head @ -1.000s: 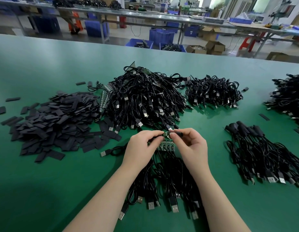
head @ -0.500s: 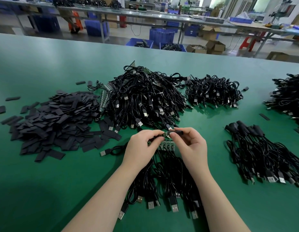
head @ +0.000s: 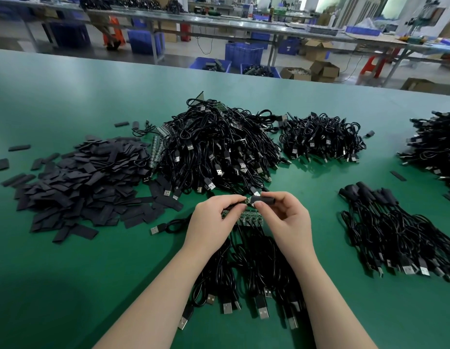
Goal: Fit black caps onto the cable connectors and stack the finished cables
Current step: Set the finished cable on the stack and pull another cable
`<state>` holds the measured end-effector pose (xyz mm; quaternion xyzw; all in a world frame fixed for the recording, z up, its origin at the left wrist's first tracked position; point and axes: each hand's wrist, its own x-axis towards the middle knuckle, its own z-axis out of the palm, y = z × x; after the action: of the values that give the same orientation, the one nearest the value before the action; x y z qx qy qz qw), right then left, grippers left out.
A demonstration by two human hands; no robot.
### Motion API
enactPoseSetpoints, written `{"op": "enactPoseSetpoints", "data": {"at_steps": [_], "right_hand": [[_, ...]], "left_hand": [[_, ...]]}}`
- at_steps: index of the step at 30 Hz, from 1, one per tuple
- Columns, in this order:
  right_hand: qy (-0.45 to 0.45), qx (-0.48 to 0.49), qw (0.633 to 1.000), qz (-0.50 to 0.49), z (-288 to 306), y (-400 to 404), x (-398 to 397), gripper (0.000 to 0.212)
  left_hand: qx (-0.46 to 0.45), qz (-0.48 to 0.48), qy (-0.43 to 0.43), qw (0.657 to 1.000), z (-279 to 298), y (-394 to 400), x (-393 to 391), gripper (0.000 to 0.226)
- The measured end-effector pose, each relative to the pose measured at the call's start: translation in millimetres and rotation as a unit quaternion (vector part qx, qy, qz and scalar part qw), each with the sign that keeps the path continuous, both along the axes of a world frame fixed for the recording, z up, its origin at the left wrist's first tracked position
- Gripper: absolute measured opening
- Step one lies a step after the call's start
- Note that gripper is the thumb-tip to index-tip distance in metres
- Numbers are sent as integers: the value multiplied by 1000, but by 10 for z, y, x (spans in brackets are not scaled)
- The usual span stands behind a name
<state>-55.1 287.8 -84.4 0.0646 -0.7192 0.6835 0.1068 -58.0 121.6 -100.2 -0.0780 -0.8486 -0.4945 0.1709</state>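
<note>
Green table (head: 67, 248): spread wide under and all around the two hands where they met at its middle.

Big heap of black cables (head: 218, 147): lay just beyond the hands, plugs sticking out toward them.

Pile of flat black caps (head: 87, 187): lay to the left of the hands, its nearest pieces close to the left knuckles; a few strays were scattered farther left.

Stack of finished cables (head: 395, 230): lay to the right of the hands, apart from them, capped ends pointing away, plugs pointing near.

Smaller cable heap (head: 322, 137): beyond and right of the hands.

Further cable heap (head: 435, 147): far right, cut by the edge of the view.

Bundle of cables (head: 256, 268): lay directly beneath the hands and wrists, its green boards (head: 249, 219) just under the fingers and its plugs nearest the person.

Left hand (head: 213, 217): fingers curled, thumb and fingertips pinching a small green connector (head: 248, 200) on a cable end.

Right hand (head: 287, 217): fingers curled, thumb and forefinger pinching a black cap (head: 265, 199), whose open end met the connector between the two hands; how far on it sat could not be told.
</note>
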Motion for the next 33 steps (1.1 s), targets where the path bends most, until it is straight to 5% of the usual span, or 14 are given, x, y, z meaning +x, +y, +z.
{"op": "enactPoseSetpoints", "data": {"at_steps": [33], "right_hand": [[-21,1,999,33,50,64,-18,15]], "left_hand": [[-5,-28,7,1000,41,-1,23,22]]}}
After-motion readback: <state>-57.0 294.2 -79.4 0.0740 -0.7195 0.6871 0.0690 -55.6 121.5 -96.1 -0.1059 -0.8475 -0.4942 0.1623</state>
